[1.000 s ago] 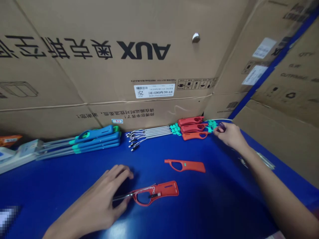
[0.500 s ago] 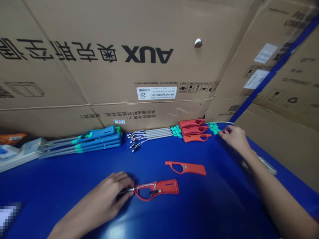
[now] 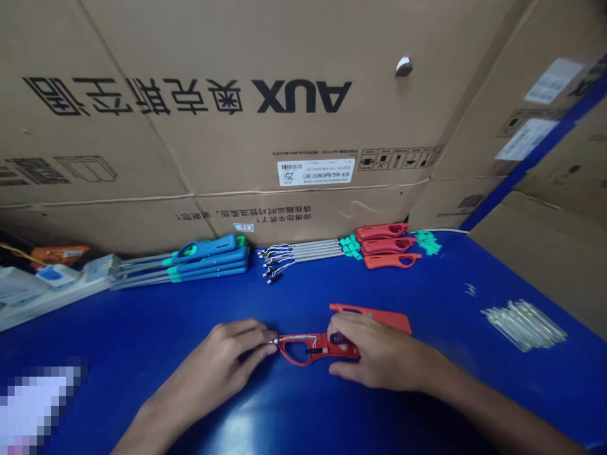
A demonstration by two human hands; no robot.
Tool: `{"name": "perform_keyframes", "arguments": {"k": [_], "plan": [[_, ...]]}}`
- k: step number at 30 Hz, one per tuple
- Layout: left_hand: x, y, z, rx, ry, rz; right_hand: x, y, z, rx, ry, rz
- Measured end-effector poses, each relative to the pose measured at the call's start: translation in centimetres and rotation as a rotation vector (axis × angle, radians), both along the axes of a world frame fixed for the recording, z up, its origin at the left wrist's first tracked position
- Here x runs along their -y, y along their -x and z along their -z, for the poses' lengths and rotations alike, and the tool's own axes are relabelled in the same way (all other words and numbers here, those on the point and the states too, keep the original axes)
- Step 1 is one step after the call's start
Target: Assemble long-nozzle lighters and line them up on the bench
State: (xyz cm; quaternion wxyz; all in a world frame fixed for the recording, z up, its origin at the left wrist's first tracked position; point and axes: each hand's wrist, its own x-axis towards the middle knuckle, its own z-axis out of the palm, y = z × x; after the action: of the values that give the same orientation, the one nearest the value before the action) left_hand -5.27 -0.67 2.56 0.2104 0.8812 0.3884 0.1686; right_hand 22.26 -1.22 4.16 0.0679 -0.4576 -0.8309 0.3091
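Red casing (image 3: pixel 324 344) lies nine-to-three, metal tube (image 3: pixel 274 341) toward nine, pinched by the left hand (image 3: pixel 234 354); right hand (image 3: pixel 382 351), fingers gripping a dark purple piece (image 3: pixel 338 338) over the three-o'clock end!

The cardboard panel (image 3: pixel 265 136) reads "AUX" upside down, its white label (image 3: pixel 317 172) "25".

The right hand (image 3: pixel 386 354) partly hides both shells (image 3: pixel 396 318) (image 3: pixel 349 351); I can't read the patch (image 3: pixel 40 404) toward the bench's (image 3: pixel 284 414) near-left corner.

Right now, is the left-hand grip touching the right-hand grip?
Apart: in the head view, part of the open red handle shows between the left-hand grip and the right-hand grip.
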Motion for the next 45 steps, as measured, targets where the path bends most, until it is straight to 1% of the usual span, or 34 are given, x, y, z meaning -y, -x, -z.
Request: {"name": "perform_keyframes", "arguments": {"k": [4, 7, 13, 18, 22, 27, 31, 34, 40, 42, 45], "plan": [[0.1, -0.1, -0.1, -0.039, -0.018, -0.03, 0.5, 0.4, 1.8, -0.035, -0.089, -0.059], [0.2, -0.2, -0.3, -0.039, -0.045, -0.034, 0.8, 0.3, 2.5, -0.063, -0.121, -0.066], [0.3, -0.3, -0.4, 0.033, -0.172, -0.017, 1.2, 0.6, 2.9, -0.109, -0.103, -0.009], [0.3, -0.3, -0.2, 0.098, -0.204, 0.003, 1.4, 0.8, 3.0, -0.139, -0.104, 0.023], [0.4, -0.6, -0.1, 0.124, -0.219, 0.031, 1.7, 1.3, 3.8, -0.211, -0.222, 0.031], [0.6, -0.9, 0.0, 0.172, -0.274, 0.058, 1.8, 2.0, 5.8, -0.36, -0.393, 0.04], [0.6, -0.9, 0.0, 0.155, -0.266, 0.064, 1.8, 2.3, 6.9, -0.376, -0.472, 0.019], [0.6, -0.7, 0.1, 0.123, -0.265, 0.056, 2.1, 2.1, 7.0, -0.326, -0.491, -0.014], [0.5, -0.5, 0.1, 0.099, -0.291, 0.007, 2.5, 1.7, 5.6, -0.179, -0.479, -0.101], [0.4, -0.6, -0.1, 0.136, -0.296, 0.002, 2.5, 1.8, 5.2, -0.209, -0.536, -0.083], [0.2, -0.6, -0.5, 0.272, -0.36, -0.052, 2.2, 1.8, 4.6, -0.364, -0.725, 0.013]]}}
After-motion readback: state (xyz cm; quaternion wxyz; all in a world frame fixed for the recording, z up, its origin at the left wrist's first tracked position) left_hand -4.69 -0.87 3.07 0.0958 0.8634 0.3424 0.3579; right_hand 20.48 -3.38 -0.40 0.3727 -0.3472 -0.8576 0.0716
